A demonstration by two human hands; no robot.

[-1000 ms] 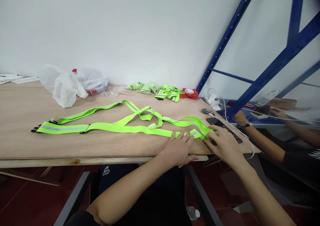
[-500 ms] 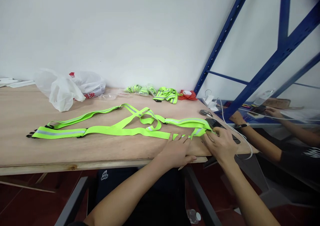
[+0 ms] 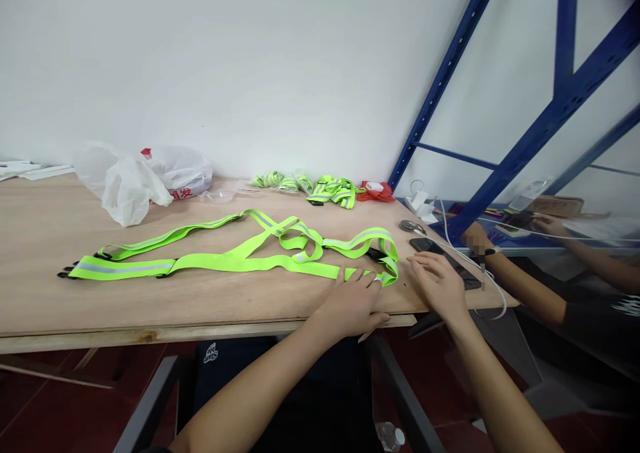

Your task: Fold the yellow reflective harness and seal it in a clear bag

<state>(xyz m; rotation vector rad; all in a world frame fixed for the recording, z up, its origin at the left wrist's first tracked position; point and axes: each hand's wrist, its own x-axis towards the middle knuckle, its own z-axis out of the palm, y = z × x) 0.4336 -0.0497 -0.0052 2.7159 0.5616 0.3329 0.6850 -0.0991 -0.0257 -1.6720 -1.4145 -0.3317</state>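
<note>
Neon green straps with a silver stripe (image 3: 255,262) lie spread over the wooden table (image 3: 150,306), crossing near their middle. Black buckles (image 3: 67,271) are at their left end, and a black clip (image 3: 376,254) shows inside the loop at the right end. My left hand (image 3: 353,304) rests flat on the lower strap near that end, fingers apart. Just right of the loop, my right hand (image 3: 441,286) is off the strap, its fingers loosely bent and holding nothing. Beside it lies a black phone (image 3: 463,273).
White plastic bags (image 3: 133,186) stand at the back left. Bundled green straps (image 3: 334,191) and a red bundle (image 3: 375,191) lie along the wall. White cables (image 3: 493,289) and a blue metal frame (image 3: 530,133) are right. Another person's hand (image 3: 475,237) is beyond the frame.
My right hand has let go of the straps' right end and drawn back slightly right. That end now lies as a loop, its black clip showing. My left hand has stayed in place.
</note>
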